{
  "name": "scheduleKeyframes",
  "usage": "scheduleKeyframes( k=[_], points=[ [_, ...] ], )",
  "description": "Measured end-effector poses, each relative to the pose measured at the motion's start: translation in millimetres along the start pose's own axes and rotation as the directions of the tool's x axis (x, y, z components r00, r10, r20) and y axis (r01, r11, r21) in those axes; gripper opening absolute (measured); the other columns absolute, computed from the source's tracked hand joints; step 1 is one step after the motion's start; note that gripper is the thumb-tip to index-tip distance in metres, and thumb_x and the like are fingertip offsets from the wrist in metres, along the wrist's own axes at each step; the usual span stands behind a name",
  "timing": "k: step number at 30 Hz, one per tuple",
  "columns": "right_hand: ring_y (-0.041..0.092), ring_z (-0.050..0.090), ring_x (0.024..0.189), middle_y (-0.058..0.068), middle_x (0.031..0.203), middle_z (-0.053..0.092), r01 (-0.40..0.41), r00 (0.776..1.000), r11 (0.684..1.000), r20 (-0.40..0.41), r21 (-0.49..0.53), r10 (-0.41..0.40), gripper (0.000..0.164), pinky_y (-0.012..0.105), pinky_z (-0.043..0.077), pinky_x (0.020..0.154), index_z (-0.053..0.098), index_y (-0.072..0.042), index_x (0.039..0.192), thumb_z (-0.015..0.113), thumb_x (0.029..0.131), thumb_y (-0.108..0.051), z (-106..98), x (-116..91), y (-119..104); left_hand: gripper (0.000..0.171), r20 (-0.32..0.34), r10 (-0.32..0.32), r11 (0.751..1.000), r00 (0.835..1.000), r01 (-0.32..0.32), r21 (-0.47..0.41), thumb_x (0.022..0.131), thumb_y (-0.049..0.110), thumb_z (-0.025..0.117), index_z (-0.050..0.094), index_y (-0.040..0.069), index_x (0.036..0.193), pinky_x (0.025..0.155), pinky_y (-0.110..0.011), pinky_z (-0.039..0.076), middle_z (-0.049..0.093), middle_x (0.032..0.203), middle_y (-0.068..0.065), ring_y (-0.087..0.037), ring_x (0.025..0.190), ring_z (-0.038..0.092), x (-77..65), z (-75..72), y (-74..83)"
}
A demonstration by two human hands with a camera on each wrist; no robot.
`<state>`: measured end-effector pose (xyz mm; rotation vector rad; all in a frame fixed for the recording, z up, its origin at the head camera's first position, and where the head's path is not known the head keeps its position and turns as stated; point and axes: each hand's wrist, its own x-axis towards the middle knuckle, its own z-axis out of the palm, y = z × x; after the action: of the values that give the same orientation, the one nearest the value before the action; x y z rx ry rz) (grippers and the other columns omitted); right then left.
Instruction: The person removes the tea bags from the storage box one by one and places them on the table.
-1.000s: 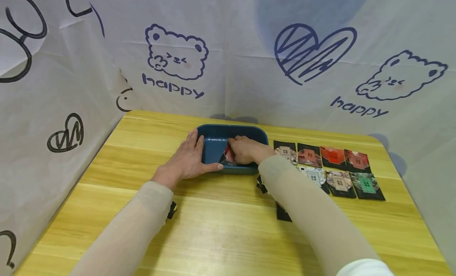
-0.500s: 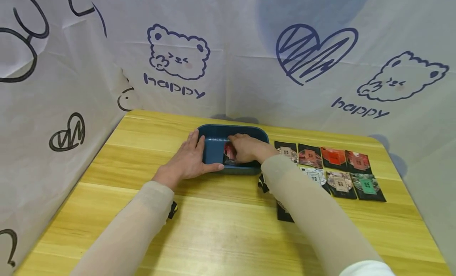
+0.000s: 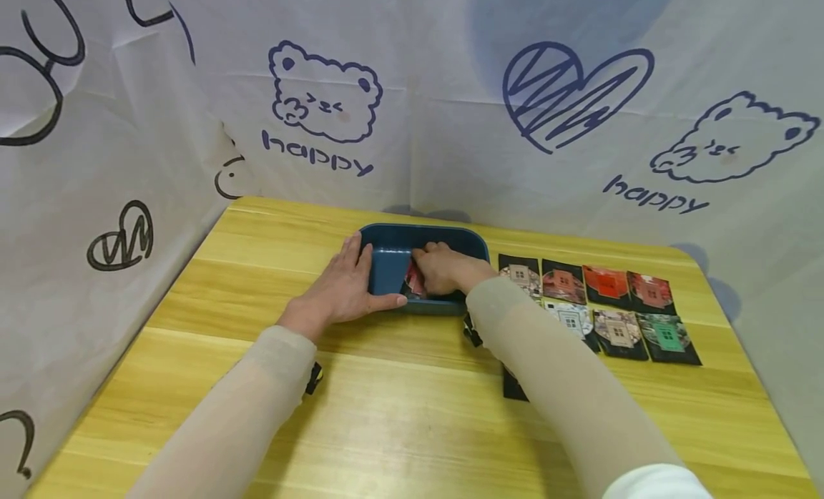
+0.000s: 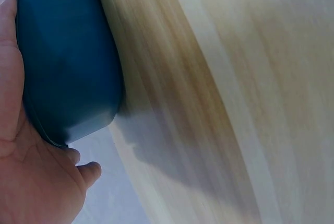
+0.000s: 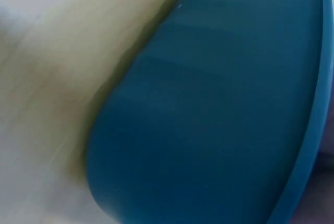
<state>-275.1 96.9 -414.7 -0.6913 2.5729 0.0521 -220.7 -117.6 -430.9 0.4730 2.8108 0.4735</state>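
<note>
A dark blue plastic bin [image 3: 388, 267] stands near the back of the table. My left hand [image 3: 337, 288] rests against its left end with fingers straight, the thumb along the near rim; the left wrist view shows the palm beside the bin wall [image 4: 68, 62]. Inside the bin, my right hand [image 3: 445, 270] has curled fingers and holds a small black packet with a red label [image 3: 413, 282], partly covered by the hand and tilted. In the right wrist view the outer bin wall [image 5: 209, 93] fills most of the picture and hides the fingers.
Flat packets lie in rows to the right of the bin, among them a red one [image 3: 605, 285] and a green one [image 3: 669, 337]. Another dark packet [image 3: 513, 387] shows partly under the right forearm. White sheets with drawings [image 3: 444, 127] hang behind the wooden table [image 3: 399, 413].
The packet in the right hand went from tilted to nearly straight, then back to tilted. The right hand shifted only slightly; the left hand stayed on the bin.
</note>
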Motion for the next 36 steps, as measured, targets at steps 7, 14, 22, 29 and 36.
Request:
scheduleKeyframes(
  k=[7, 14, 22, 29, 36],
  points=[
    [0.037, 0.041, 0.141, 0.02, 0.154, 0.044, -0.021, 1.0, 1.0, 0.017, 0.018, 0.021, 0.067, 0.05, 0.038, 0.121, 0.04, -0.008, 0.161, 0.065, 0.102, -0.029, 0.6, -0.8, -2.2, 0.129, 0.004, -0.001, 1.0, 1.0, 0.001, -0.005, 0.088, 0.086, 0.057, 0.006, -0.001, 0.169, 0.132, -0.055, 0.013, -0.014, 0.176, -0.02, -0.039, 0.164, -0.003, -0.6, -1.9, 1.5],
    [0.036, 0.035, 0.15, 0.017, 0.162, 0.036, -0.028, 0.999, 0.999, 0.016, 0.017, 0.028, 0.065, 0.052, 0.039, 0.122, 0.037, -0.009, 0.163, 0.058, 0.106, -0.03, 3.1, -1.0, -8.9, 0.129, 0.006, -0.003, 1.0, 1.0, 0.003, 0.004, 0.087, 0.088, 0.055, 0.006, 0.0, 0.168, 0.132, -0.055, 0.014, -0.015, 0.176, -0.021, -0.039, 0.164, -0.003, 0.2, -1.1, -1.1],
    [0.036, 0.037, 0.146, 0.018, 0.16, 0.037, -0.14, 0.99, 0.989, -0.007, -0.041, 0.14, 0.075, 0.055, 0.039, 0.12, 0.032, -0.012, 0.166, 0.063, 0.103, -0.039, 6.7, -2.4, -4.7, 0.13, 0.009, -0.015, 1.0, 1.0, 0.015, -0.01, 0.086, 0.089, 0.056, 0.006, 0.002, 0.169, 0.133, -0.054, 0.013, -0.016, 0.176, -0.018, -0.038, 0.164, -0.002, -2.1, -0.9, 0.8],
    [0.036, 0.036, 0.148, 0.017, 0.16, 0.037, -0.127, 0.992, 0.992, 0.005, -0.017, 0.127, 0.09, 0.055, 0.035, 0.123, 0.031, -0.013, 0.167, 0.063, 0.099, -0.063, 8.9, -3.5, 1.2, 0.13, 0.004, -0.012, 1.0, 1.0, 0.012, -0.01, 0.086, 0.088, 0.056, 0.007, 0.001, 0.169, 0.132, -0.055, 0.015, -0.014, 0.176, -0.019, -0.04, 0.164, 0.0, -2.7, -1.1, 0.5],
    [0.038, 0.031, 0.155, 0.018, 0.166, 0.034, -0.114, 0.993, 0.993, 0.014, -0.017, 0.114, 0.09, 0.058, 0.033, 0.125, 0.037, -0.011, 0.165, 0.068, 0.097, -0.061, 3.0, -4.0, -0.2, 0.13, 0.005, -0.011, 1.0, 1.0, 0.011, -0.015, 0.086, 0.088, 0.057, 0.007, 0.001, 0.169, 0.132, -0.054, 0.015, -0.014, 0.176, -0.019, -0.039, 0.164, 0.001, -2.0, -1.4, 0.2]
  ],
)
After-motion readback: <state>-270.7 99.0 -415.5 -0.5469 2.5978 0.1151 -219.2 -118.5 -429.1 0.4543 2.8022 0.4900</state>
